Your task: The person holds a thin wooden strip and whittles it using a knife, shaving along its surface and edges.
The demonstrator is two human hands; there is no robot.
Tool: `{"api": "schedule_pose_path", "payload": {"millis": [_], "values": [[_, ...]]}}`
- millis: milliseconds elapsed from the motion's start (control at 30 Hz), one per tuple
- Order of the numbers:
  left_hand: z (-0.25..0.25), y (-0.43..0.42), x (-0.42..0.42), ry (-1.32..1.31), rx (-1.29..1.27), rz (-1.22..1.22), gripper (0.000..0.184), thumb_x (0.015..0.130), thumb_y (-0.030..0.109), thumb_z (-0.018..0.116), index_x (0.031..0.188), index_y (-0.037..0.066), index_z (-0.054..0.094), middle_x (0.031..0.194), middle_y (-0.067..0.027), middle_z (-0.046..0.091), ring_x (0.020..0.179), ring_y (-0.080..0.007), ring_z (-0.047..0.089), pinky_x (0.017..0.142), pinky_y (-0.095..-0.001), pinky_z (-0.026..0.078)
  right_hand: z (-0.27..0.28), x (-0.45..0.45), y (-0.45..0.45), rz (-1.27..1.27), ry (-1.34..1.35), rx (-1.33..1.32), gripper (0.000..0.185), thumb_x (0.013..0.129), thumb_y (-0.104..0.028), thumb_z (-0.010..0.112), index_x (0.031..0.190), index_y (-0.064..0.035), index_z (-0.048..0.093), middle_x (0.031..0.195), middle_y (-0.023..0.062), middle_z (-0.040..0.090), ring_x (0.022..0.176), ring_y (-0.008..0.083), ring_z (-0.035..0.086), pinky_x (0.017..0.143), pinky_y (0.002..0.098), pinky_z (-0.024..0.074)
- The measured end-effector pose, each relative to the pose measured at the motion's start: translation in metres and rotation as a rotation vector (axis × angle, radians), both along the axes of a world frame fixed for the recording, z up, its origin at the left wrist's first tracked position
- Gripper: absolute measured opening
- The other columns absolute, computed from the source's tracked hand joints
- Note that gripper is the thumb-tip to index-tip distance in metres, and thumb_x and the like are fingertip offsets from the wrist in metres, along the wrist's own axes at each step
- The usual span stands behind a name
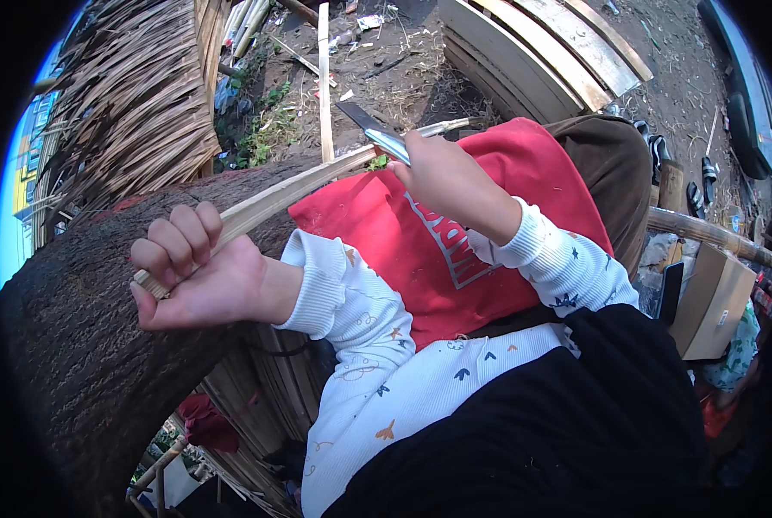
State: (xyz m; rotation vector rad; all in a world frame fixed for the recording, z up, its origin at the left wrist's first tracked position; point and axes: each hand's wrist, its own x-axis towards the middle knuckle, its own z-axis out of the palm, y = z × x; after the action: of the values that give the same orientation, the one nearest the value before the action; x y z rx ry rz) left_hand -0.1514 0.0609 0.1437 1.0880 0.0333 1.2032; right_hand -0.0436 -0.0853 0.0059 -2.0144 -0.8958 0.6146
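A long, pale strip of split bamboo slants across the view, rising from lower left to upper right. My left hand is wrapped around its near end, fingers curled over it. In my right hand is a knife with a dark flat blade and a shiny, light-coloured handle. The blade points up and left, just above the strip's far part; whether it touches the bamboo I cannot tell. A red cloth with white lettering lies over my lap beneath both forearms.
A dark, rough trunk-like surface curves along the left. Thatch panels stand upper left, and stacked planks lie at the top. Another thin strip points away from me. A cardboard box, bamboo pole and sandals are at right.
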Motion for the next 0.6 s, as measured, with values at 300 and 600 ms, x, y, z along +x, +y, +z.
{"api": "schedule_pose_path", "payload": {"millis": [300,600], "values": [[0.011,-0.003,-0.036,-0.173,0.181,0.002,0.036,0.076,0.036,0.043,0.056,0.014,0.022,0.051,0.0025,0.020,0.046,-0.0092,0.017,0.044,-0.0253,0.014,-0.004,-0.001,0.007,-0.017,-0.015,0.075,0.028,0.084,-0.022,0.056,0.087,0.0056,0.049,0.064,0.0236,0.057,0.059,0.0390,0.058,0.053,0.0439,0.0453],[-0.036,0.009,0.029,-0.124,0.385,-0.022,0.041,0.076,0.041,0.038,0.054,0.010,0.023,0.045,0.0006,0.018,0.041,-0.0105,0.013,0.041,-0.0287,0.011,-0.017,0.004,0.017,-0.132,0.034,0.189,0.031,0.085,-0.025,0.056,0.085,0.0048,0.048,0.059,0.0219,0.056,0.055,0.0377,0.057,0.050,0.0428,0.0427]]}}
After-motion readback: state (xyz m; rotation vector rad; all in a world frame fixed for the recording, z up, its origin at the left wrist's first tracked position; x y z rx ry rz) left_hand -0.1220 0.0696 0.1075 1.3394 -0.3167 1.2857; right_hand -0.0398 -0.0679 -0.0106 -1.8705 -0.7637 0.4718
